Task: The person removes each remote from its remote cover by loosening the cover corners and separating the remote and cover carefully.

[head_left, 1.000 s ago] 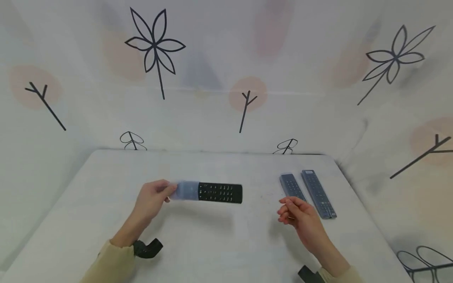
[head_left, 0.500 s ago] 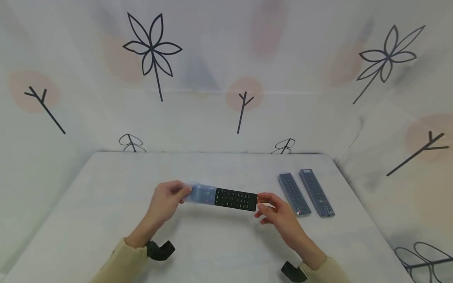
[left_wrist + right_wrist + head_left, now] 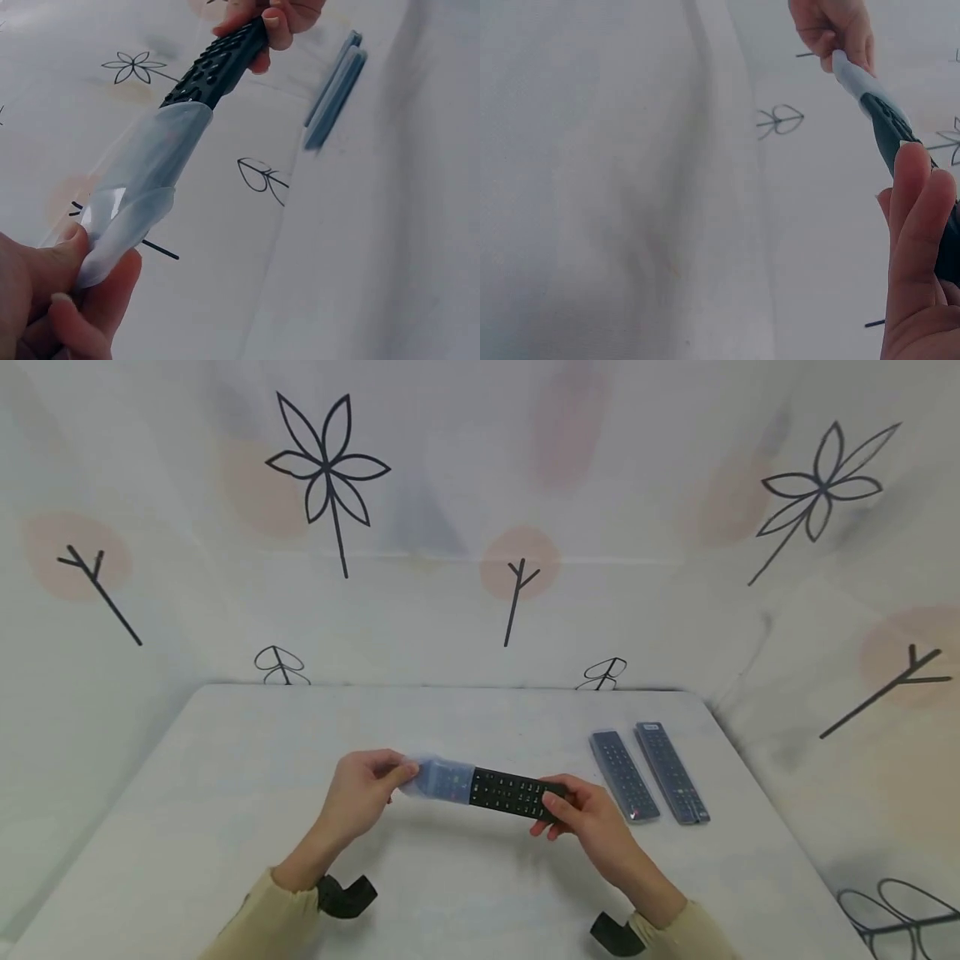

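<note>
A black remote control (image 3: 506, 791) hangs above the table, its left part inside a translucent bluish plastic sleeve (image 3: 446, 779). My left hand (image 3: 365, 793) pinches the loose end of the sleeve between thumb and fingers, as the left wrist view also shows. At the other end, my right hand (image 3: 592, 822) grips the bare remote, thumb on the button side and fingers beneath. In the left wrist view the sleeve (image 3: 146, 161) covers the remote's nearer part, and rows of buttons show beyond its edge.
Two more remotes in bluish covers lie side by side on the right of the white table (image 3: 300, 727): a shorter one (image 3: 625, 777) and a longer one (image 3: 672, 772). Patterned white cloth (image 3: 435, 618) stands behind and beside the table.
My right hand has come leftward from near the two lying remotes and taken hold of the remote's bare end. My left hand has moved right with the sleeve, and the remote tilts down rightward.
</note>
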